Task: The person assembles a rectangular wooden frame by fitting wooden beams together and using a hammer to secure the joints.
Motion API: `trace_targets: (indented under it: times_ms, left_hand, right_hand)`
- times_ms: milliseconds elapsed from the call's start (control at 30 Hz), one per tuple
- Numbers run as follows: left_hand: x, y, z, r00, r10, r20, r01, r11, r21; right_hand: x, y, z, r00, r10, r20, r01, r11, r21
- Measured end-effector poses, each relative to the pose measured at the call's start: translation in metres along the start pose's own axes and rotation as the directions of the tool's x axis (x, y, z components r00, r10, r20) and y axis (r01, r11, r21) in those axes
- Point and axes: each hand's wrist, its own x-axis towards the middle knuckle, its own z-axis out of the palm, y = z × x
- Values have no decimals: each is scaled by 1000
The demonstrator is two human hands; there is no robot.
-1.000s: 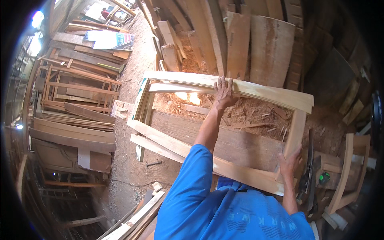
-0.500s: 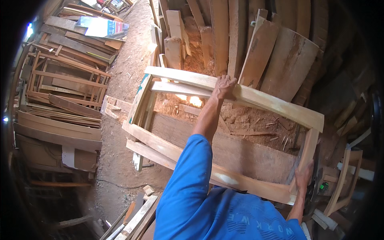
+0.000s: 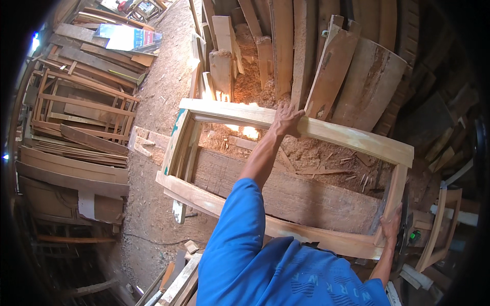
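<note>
A pale rectangular wooden frame lies over at least one more frame, whose inner edges show at the left end. Green patches mark its left end piece. My left hand reaches across the opening and grips the far rail near its middle, fingers over the outer edge. At the near right corner, my right hand holds the short end piece from outside; its fingertips are partly hidden. Through the opening shows a broad brown plank below, with sawdust and wood chips beyond it.
Upright boards lean beyond the frame. Stacked frames and planks line the left side, past a dusty floor strip. A smaller wooden frame and a green-and-black object are at right. Offcuts lie at the lower left.
The upper frame's far left corner has shifted toward me, and the frames now line up more closely. My left hand has moved slightly nearer, its fingers more spread; my right hand stays at its corner.
</note>
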Motion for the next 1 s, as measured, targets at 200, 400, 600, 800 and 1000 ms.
trace_targets:
  times_ms: [200, 400, 600, 800, 1000]
  left_hand:
    - [5, 22, -7, 1000, 8, -23, -7, 998, 66]
    - [21, -8, 32, 996, 86, 27, -88, 992, 85]
    - [25, 22, 1, 996, 67, 63, -58, 989, -139]
    - [56, 105, 42, 962, 263, -75, -267, 962, -57]
    - [49, 134, 50, 945, 252, -210, -257, 966, 5]
  right_hand:
    - [-5, 5, 3, 995, 97, -13, -97, 995, -38]
    - [-14, 5, -18, 994, 16, -112, -9, 998, 60]
    - [-154, 17, -13, 795, 485, -365, -442, 874, 201]
    - [-203, -24, 24, 582, 707, 402, -738, 251, 627]
    - [-196, -26, 57, 599, 760, 250, -679, 318, 662]
